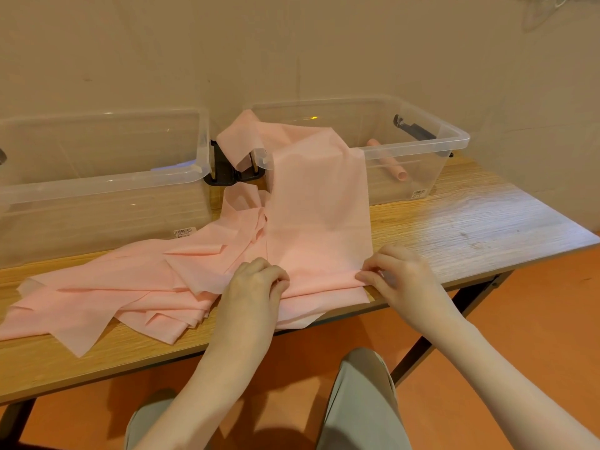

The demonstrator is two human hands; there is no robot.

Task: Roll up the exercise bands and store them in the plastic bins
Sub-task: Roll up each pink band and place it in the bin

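A long pink exercise band [319,203] runs from the rim of the right clear plastic bin [454,138] down across the wooden table to its front edge. My left hand [256,284] and my right hand [399,274] pinch the band's near end, one at each side, where it is folded over into a narrow roll. Several more pink bands [130,284] lie in a loose pile to the left. Inside the right bin lies one rolled pink band [389,164]. The left clear bin [97,180] holds no bands that I can see.
Both bins stand at the back of the wooden table [470,222] against a beige wall, with black latch handles [224,170] between them. The table's front edge runs just under my hands. Below are my knees and an orange floor.
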